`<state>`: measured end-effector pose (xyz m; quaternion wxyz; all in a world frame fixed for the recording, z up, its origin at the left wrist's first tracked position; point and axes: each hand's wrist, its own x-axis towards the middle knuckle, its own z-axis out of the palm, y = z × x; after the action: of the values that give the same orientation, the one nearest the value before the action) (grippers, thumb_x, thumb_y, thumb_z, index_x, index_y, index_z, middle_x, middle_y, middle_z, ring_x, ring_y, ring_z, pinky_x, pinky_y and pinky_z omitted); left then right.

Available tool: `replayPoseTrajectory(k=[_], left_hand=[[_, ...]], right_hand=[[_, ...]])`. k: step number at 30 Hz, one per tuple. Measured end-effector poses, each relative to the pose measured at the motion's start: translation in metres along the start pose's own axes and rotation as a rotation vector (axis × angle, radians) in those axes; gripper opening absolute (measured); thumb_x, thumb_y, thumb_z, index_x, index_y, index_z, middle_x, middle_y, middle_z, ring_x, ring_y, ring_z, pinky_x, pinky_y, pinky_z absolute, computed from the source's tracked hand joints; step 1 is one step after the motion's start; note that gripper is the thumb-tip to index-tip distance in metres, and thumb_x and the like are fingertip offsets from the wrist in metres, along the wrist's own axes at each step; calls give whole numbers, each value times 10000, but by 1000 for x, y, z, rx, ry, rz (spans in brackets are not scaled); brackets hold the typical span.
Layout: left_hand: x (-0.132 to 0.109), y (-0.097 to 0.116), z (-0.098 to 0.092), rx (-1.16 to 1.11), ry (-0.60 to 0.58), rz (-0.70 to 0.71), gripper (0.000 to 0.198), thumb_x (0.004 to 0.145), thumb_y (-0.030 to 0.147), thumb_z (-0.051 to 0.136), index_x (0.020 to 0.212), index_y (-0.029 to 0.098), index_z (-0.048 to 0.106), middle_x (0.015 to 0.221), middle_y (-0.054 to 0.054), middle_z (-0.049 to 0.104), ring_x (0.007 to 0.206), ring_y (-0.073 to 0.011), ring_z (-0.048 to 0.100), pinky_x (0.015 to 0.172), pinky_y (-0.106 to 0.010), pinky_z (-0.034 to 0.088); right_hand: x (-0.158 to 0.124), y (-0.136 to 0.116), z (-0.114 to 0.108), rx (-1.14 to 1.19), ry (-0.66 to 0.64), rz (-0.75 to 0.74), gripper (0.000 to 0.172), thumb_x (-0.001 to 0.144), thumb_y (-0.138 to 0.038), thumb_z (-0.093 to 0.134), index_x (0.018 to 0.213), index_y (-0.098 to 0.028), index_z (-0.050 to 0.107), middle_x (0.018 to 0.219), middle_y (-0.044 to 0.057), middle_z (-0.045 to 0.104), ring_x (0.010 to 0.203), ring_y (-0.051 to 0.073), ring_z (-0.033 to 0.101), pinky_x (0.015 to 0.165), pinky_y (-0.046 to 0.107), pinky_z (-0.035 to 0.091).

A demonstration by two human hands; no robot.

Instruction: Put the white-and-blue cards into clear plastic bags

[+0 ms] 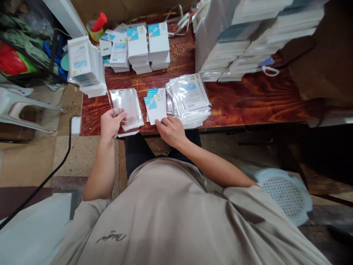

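Clear, flat plastic bags (132, 101) lie in a shallow pile at the front edge of the reddish-brown wooden tabletop (248, 105). Your left grip (112, 122), a bare hand, is closed on the left side of that pile, thumb and curled fingers together over the plastic; I cannot tell how many bags it has hold of. Just to the right of the bags, a few white printed cards with blue picture panels (157, 110) overlap one another. Your right grip (171, 129), also bare, rests its fingertips at the lower edge of the top card, fingers bent and near each other. Its thumb is hidden, so I cannot tell whether it pinches that card or only touches it.

Beside your right grip you have a loose heap of clear bags filled with white printed cards (190, 97). Behind, two neat stacks of white-and-blue cards (138, 48) stand side by side, and a taller leaning stack of white printed packets (82, 62) stands at the left end. Large piles of white packets (234, 51) rise at the back right.
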<state>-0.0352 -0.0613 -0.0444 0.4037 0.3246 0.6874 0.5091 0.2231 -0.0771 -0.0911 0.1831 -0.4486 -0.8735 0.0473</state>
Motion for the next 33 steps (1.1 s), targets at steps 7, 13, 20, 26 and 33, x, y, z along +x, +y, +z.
replayPoseTrajectory(k=[7, 13, 20, 26, 33], left_hand=[[-29, 0, 22, -152, -51, 108, 710, 839, 403, 789, 1468, 254, 496, 1004, -56, 784, 769, -180, 778, 711, -286, 632], [-40, 3, 32, -310, -55, 224, 563, 779, 493, 865, 1234, 200, 709, 1090, -72, 799, 972, -208, 774, 845, -292, 616], [-47, 28, 21, -167, 32, 331, 357, 782, 396, 869, 1065, 197, 782, 958, -36, 812, 840, -163, 744, 801, -265, 592], [-52, 39, 14, -231, 19, 362, 351, 773, 392, 878, 1047, 195, 783, 934, -39, 807, 794, -152, 737, 756, -255, 583], [-42, 38, 1, -234, 42, 362, 331, 784, 366, 865, 1051, 186, 793, 958, -48, 816, 867, -179, 759, 834, -282, 600]], right_hand=[[12, 3, -15, 366, 127, 76, 426, 1059, -453, 471, 1340, -262, 728, 863, 95, 755, 766, 218, 617, 712, 385, 382], [20, -20, -23, 392, 98, -95, 344, 1022, -399, 534, 1227, -259, 773, 944, 80, 794, 756, 196, 637, 701, 373, 413], [81, -23, -54, 861, 356, 289, 423, 843, -588, 773, 1056, -225, 729, 882, 40, 712, 767, 172, 603, 693, 307, 494], [119, -24, -63, 1153, 194, 414, 631, 895, -824, 545, 750, -215, 624, 635, 4, 573, 596, 133, 546, 528, 261, 419], [120, -37, -60, 1266, 43, 313, 566, 727, -748, 793, 773, -204, 644, 681, -16, 632, 578, 99, 527, 507, 232, 418]])
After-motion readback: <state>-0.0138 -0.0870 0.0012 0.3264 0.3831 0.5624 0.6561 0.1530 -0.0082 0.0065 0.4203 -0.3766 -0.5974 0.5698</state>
